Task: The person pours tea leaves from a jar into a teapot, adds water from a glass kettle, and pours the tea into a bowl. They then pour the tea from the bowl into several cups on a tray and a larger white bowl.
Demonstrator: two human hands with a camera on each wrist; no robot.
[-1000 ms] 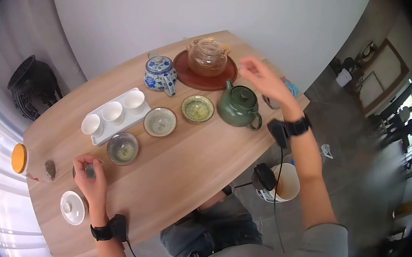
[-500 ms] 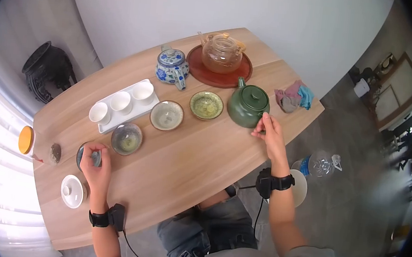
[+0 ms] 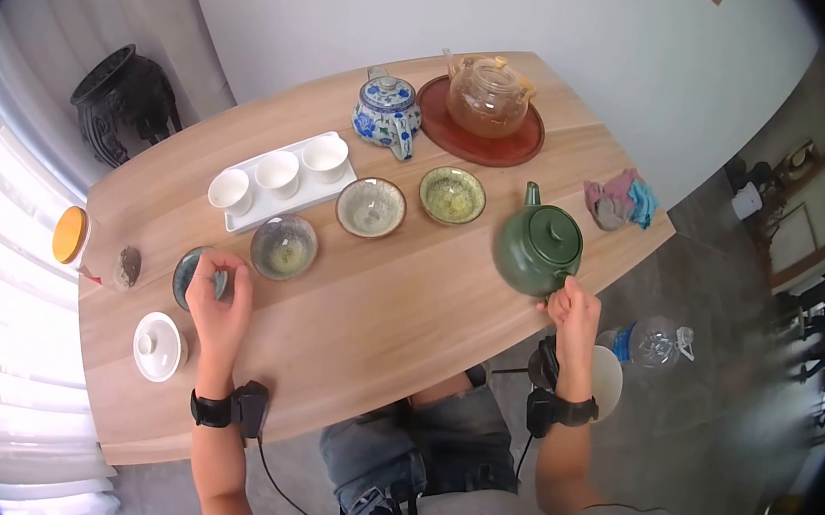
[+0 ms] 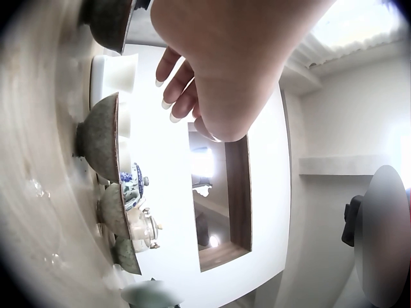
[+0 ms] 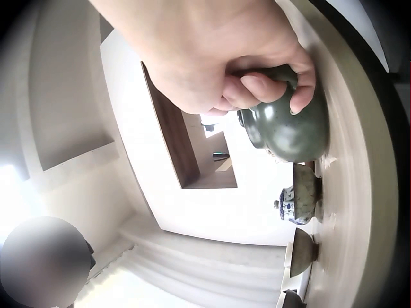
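At the table's right side stands a dark green teapot (image 3: 536, 255), its spout pointing toward the far side. My right hand (image 3: 575, 320) grips its handle, and in the right wrist view the curled fingers (image 5: 260, 90) cover most of that handle. My left hand (image 3: 219, 310) hovers over a small blue-green bowl (image 3: 186, 280), partly hiding it. Its fingers (image 4: 183, 90) hang loosely bent with nothing between them. Near that hand are a grey bowl with a yellowish centre (image 3: 285, 247) and a white lidded bowl (image 3: 159, 348).
A pale bowl (image 3: 372, 207) and a yellow-green bowl (image 3: 452, 196) continue the row. Behind stand a white tray (image 3: 246, 218) with three white cups, a blue-and-white teapot (image 3: 385, 119) and a glass teapot (image 3: 489, 100) on a red tray (image 3: 445, 138). Cloths (image 3: 621, 201) lie far right.
My right hand has come down from beside the red tray to the green teapot's handle and now grips it. My left hand stays over the blue-green bowl. The head view has shifted.
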